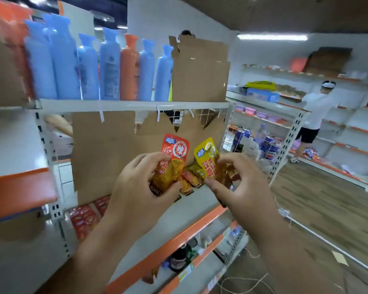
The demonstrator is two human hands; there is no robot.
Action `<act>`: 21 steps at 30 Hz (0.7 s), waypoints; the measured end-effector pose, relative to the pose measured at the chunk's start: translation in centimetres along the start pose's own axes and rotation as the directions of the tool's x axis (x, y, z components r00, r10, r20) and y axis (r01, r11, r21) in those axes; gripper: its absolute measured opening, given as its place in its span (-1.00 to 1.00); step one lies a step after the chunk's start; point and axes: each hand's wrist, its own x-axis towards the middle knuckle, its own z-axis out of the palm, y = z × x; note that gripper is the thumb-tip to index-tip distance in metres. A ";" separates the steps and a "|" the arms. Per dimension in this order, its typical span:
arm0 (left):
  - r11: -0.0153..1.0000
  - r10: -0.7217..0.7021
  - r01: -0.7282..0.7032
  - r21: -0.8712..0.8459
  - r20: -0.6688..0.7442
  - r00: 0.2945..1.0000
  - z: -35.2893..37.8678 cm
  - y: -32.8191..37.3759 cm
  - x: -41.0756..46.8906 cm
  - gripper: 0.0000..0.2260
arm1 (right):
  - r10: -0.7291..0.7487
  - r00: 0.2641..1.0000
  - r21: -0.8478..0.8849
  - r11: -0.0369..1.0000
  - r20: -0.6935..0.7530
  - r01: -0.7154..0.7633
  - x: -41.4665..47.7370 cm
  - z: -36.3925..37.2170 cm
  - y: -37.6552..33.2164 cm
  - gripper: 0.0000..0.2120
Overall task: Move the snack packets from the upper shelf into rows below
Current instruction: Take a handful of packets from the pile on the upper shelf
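- Holding one snack packet per hand, mid-frame, both lifted clear of the shelf board (197, 200).
- Our left hand (136, 187) is clamped on the red packet (174, 151). Thumb is under its lower edge and fingers are curled over the front.
- Our right hand (240, 187) pinches the yellow packet (206, 158) at its lower right. Fingertips are on the front, thumb underneath.
- Both packets stand roughly upright with their long axes near vertical. Tops lean in toward each other. The two are close but not touching.
- Loose packets (191, 179) lie flat on the board between and just behind the hands, against the cardboard backing (106, 149).
- A red stack (85, 217) lies at lower left. It looks like the same board, but we can't confirm.
- Key relation: the rows below sit toward bottom centre, under the orange shelf edge (179, 236). Both packets are above and behind that edge.
- Our read is that the hands must pull back over the edge, then drop.
- The hands are about level, so neither is clearly nearer. The right one is closer to the open end of the rack.
- The lower tier is blurred. We see dark jars (179, 259) there but can't pick out a free slot.
- Risk as we judge it: the slick film could slip in the pinch grip on the way down.
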 end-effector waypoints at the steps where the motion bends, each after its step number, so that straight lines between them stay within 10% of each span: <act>1: 1.000 -0.015 0.015 -0.002 0.001 1.000 0.8 -0.8 0.5 -0.57 | 0.003 1.000 0.012 1.000 0.007 -0.003 0.9 0.8 1.0 -0.73; 21: 0.752 -0.496 0.565 0.339 -0.273 0.824 10.8 -13.1 -4.9 -0.54 | -0.046 0.911 0.283 0.956 0.409 -0.079 4.8 20.7 20.4 -0.68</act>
